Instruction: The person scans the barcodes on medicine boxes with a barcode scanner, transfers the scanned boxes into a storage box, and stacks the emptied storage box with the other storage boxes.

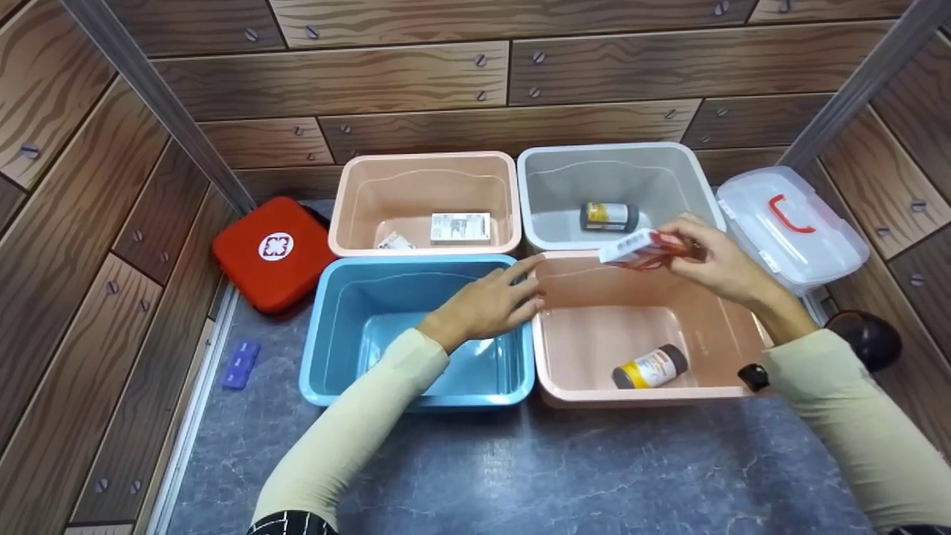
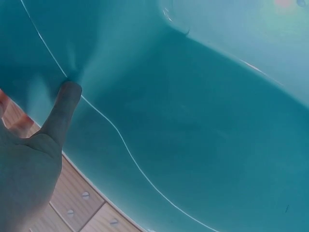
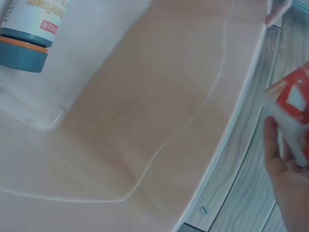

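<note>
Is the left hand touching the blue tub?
Touching. The left wrist view shows the left hand with its thumb pressed against the blue tub wall.

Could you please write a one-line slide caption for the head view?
Right hand holds a red-and-white box above four bins while the left hand rests on the blue bin.

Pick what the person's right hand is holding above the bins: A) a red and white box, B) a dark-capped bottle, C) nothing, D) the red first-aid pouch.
A: the right hand pinches a red and white box over the near pink bin, whose bottle lies untouched on its floor.
</note>
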`<state>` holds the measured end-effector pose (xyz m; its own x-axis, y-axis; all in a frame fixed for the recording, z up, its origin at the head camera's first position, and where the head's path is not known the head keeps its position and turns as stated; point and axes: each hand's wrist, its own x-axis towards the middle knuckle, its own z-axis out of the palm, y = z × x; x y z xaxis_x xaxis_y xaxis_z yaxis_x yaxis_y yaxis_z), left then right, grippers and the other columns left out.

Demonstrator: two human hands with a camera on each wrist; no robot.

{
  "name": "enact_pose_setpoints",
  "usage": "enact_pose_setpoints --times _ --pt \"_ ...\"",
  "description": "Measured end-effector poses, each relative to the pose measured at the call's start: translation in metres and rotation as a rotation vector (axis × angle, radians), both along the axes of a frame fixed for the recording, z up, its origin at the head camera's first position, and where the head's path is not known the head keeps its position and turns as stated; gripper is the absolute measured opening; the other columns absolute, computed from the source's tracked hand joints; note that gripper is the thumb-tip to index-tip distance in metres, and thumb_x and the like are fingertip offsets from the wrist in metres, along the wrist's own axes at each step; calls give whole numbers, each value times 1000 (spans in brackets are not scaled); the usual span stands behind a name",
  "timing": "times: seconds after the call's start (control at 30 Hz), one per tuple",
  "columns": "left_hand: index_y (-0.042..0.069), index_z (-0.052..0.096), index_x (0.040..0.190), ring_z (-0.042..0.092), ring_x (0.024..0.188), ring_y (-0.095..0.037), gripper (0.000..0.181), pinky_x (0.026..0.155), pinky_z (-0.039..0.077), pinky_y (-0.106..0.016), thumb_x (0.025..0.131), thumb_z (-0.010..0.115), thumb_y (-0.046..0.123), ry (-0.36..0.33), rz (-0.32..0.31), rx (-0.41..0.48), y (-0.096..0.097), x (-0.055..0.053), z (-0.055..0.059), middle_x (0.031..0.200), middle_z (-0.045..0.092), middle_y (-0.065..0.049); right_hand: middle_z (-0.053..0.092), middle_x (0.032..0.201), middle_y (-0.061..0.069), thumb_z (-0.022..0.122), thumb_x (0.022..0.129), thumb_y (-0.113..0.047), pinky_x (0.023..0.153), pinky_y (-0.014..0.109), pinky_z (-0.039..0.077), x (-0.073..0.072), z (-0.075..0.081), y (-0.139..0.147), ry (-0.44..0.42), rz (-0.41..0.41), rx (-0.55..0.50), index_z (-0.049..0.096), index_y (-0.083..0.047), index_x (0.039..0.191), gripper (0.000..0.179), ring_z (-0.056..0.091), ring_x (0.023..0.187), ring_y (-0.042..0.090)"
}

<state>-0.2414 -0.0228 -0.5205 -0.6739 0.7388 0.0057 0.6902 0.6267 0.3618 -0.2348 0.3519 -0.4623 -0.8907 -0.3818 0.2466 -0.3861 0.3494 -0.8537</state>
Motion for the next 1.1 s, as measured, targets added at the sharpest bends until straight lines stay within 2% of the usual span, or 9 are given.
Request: enact_pose_setpoints --times 0.1,0.2,0.4,0.5,0.57,0.67,0.8,0.97,1.1 --pt "22 63 139 63 128 -36 43 99 60 -51 119 35 47 4 -3 2 0 -1 -1 183 20 0 71 111 -8 66 95 17 86 16 56 6 5 4 -58 -11 -23 64 10 126 31 67 101 4" --pt "21 62 139 64 127 -36 43 99 60 -51 119 34 47 2 -7 -2 -1 -1 -1 183 20 0 73 111 -7 69 98 11 81 19 59 13 10 8 -104 -43 -15 63 1 132 36 71 98 6" --pt "22 62 141 63 130 -36 46 101 60 -51 118 32 49 2 -6 -3 -1 -1 -1 184 19 1 66 119 -2 73 95 13 80 18 60 21 18 20 -88 -134 -32 46 -14 156 72 69 100 8" --pt "23 62 144 62 132 -36 47 102 60 -52 118 33 49 -2 -5 -2 -1 -1 -1 184 19 1 65 120 1 72 96 15 80 17 60 23 20 28 -63 -176 -83 45 -10 161 75 69 97 9" --pt "24 61 146 62 134 -36 47 104 60 -52 118 33 49 -3 -2 -5 -1 -1 -1 184 19 1 65 118 1 70 99 12 77 16 58 25 20 35 -31 -219 -104 51 -7 158 66 67 94 8" --pt "24 60 148 61 135 -36 46 106 59 -52 119 34 49 -4 -1 -6 -1 -1 -1 184 19 0 67 110 1 67 103 7 76 15 59 26 16 50 -40 -292 -261 63 -6 148 47 67 88 8" --pt "23 60 149 62 135 -38 45 107 58 -52 119 35 46 -7 -4 5 -1 0 -2 183 20 -2 69 106 4 65 106 2 73 18 61 31 9 75 -105 -395 -598 72 -9 136 32 70 84 9" --pt "25 60 147 62 136 -37 44 107 58 -51 119 35 47 -8 6 11 -1 1 -2 183 21 -2 70 110 8 66 104 5 70 24 63 41 -2 108 -154 -512 -940 71 -2 127 24 71 85 15" --pt "25 61 146 64 132 -37 43 105 59 -52 119 37 46 0 -1 22 -1 1 -3 182 24 -3 76 108 13 65 102 12 74 34 66 55 -17 134 -264 -561 -1251 68 1 120 21 76 85 24"
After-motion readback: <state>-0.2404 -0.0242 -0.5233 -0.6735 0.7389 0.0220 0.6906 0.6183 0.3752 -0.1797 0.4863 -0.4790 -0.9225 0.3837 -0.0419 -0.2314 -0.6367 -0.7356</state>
